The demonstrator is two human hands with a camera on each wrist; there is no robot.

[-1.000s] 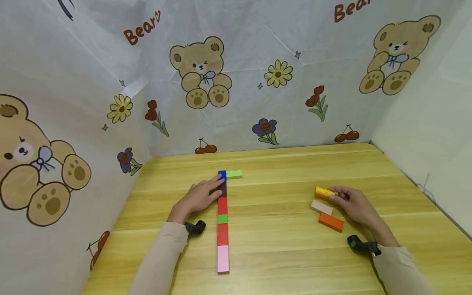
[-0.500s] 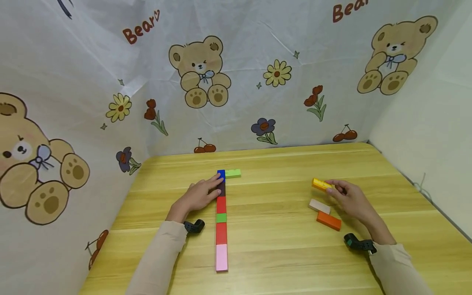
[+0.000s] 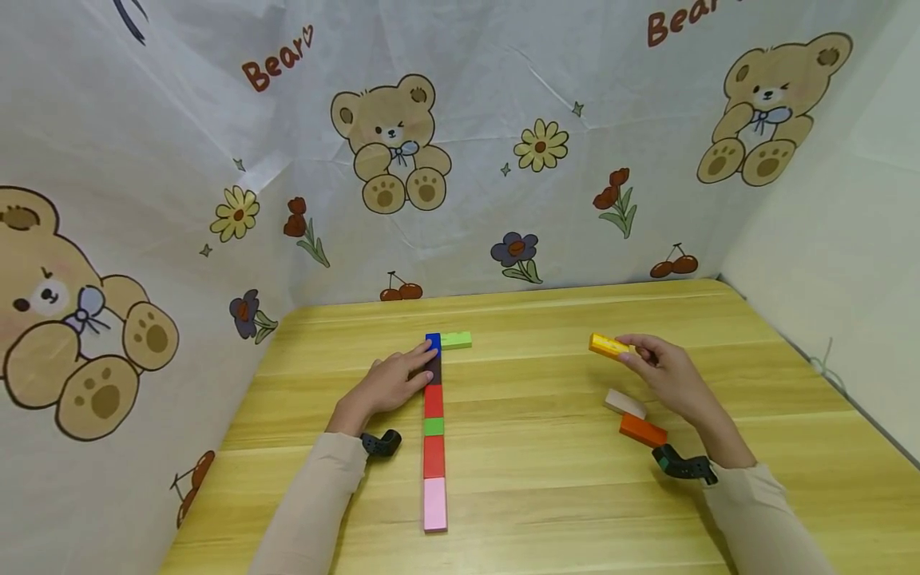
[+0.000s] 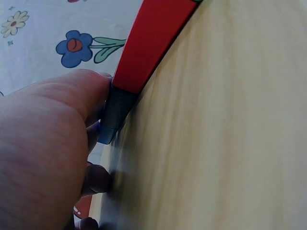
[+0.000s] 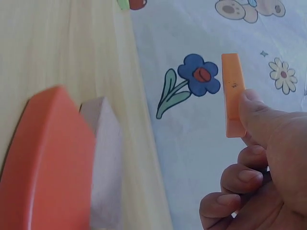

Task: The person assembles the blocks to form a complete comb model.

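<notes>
Just one yellow block in right hand.

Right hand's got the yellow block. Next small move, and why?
Probably carry the yellow block left toward the lime block, whose right end is free: the right hand holds it raised, while the left hand touches the blue block.

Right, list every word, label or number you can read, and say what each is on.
"Bear", with a small heart: on the patterned backdrop, upper left.
"Bear", end cut off by the frame: same backdrop, upper right.
Too small to read: marks on the yellow block in the right hand.
Light green block: any marks too small to read.
</notes>
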